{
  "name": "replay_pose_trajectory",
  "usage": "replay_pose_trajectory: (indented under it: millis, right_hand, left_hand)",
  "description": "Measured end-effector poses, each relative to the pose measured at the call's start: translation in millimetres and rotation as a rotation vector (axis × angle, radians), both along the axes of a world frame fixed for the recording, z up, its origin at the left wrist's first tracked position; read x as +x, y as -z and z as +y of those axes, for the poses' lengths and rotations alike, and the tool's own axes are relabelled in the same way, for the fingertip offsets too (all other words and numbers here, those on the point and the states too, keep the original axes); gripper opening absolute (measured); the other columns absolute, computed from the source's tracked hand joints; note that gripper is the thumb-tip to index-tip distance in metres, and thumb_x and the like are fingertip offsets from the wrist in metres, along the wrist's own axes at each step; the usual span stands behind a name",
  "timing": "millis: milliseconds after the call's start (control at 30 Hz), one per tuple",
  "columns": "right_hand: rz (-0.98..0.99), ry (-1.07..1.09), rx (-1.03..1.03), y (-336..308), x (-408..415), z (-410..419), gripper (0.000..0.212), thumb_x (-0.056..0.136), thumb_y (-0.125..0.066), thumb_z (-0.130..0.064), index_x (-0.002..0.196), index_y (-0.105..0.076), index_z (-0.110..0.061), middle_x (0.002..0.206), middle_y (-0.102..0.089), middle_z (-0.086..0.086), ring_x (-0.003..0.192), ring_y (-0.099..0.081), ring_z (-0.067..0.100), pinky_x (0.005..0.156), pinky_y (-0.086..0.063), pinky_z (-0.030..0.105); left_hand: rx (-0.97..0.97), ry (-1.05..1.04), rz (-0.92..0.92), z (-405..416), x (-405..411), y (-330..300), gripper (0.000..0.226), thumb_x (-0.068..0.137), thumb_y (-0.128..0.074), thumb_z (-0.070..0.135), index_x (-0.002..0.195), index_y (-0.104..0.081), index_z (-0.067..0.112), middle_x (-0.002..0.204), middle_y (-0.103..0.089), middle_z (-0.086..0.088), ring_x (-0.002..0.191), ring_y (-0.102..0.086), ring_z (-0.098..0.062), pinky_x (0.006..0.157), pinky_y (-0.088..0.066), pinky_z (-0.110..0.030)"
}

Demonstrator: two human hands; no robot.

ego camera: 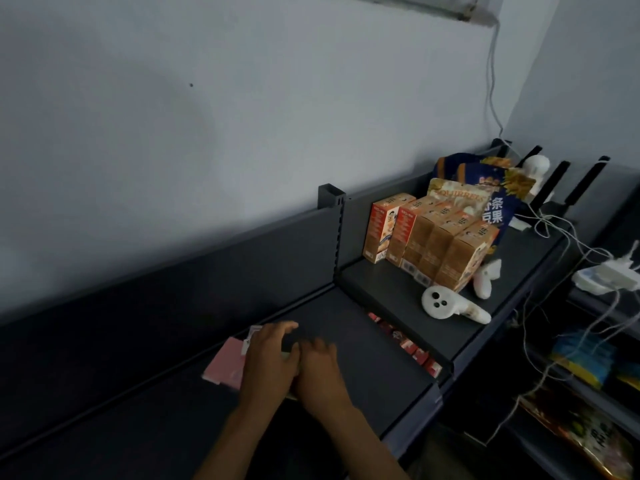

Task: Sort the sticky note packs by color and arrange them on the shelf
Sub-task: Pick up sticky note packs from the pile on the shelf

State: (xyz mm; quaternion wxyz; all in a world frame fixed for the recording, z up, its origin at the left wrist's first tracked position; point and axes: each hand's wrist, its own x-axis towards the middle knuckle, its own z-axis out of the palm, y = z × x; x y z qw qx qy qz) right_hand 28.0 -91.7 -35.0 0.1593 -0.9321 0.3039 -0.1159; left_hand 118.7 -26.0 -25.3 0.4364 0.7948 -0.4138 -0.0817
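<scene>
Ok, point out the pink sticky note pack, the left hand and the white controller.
pink sticky note pack (224, 363), head view, bare top face.
left hand (268, 358), head view, back of hand.
white controller (437, 303), head view, round button face.

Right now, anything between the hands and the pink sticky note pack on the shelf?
Nothing visible. The left hand already rests on the pink sticky note pack, the right hand beside it. The dark shelf around them looks bare.
</scene>
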Motion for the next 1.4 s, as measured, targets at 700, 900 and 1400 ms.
replay_pose_trajectory:
  millis: [700, 900, 1400]
  right_hand:
    - [-0.352, 0.034, 0.622, -10, -70, -93, 0.020, 0.093, -0.057, -0.015, 0.095, -0.042, -0.029, 0.085, -0.065, -0.004, 0.072, -0.062, 0.005, 0.055, -0.046, 0.019]
    - [-0.606, 0.054, 0.702, -7, -83, -107, 0.010, 0.091, -0.064, -0.016, 0.090, -0.062, -0.027, 0.088, -0.066, -0.005, 0.078, -0.063, 0.003, 0.063, -0.045, 0.016]
    - [-0.741, 0.061, 1.193, -23, -50, -107, 0.012, 0.095, -0.067, -0.017, 0.106, -0.067, -0.021, 0.094, -0.076, 0.003, 0.085, -0.074, 0.014, 0.063, -0.057, 0.024]
  left_hand:
    - [0.008, -0.150, -0.115, -79, -63, 1, 0.032, 0.091, -0.064, 0.014, 0.118, -0.066, 0.030, 0.117, -0.061, 0.011, 0.107, -0.058, -0.013, 0.096, -0.047, -0.033]
    - [-0.004, -0.140, -0.125, -82, -81, -17, 0.038, 0.087, -0.058, 0.010, 0.117, -0.065, 0.032, 0.116, -0.059, 0.017, 0.109, -0.055, -0.007, 0.096, -0.043, -0.024]
    - [-0.200, -0.407, 0.098, -55, -63, -23, 0.030, 0.101, -0.057, 0.025, 0.131, -0.059, 0.030, 0.120, -0.061, 0.016, 0.105, -0.061, -0.005, 0.084, -0.059, -0.046]
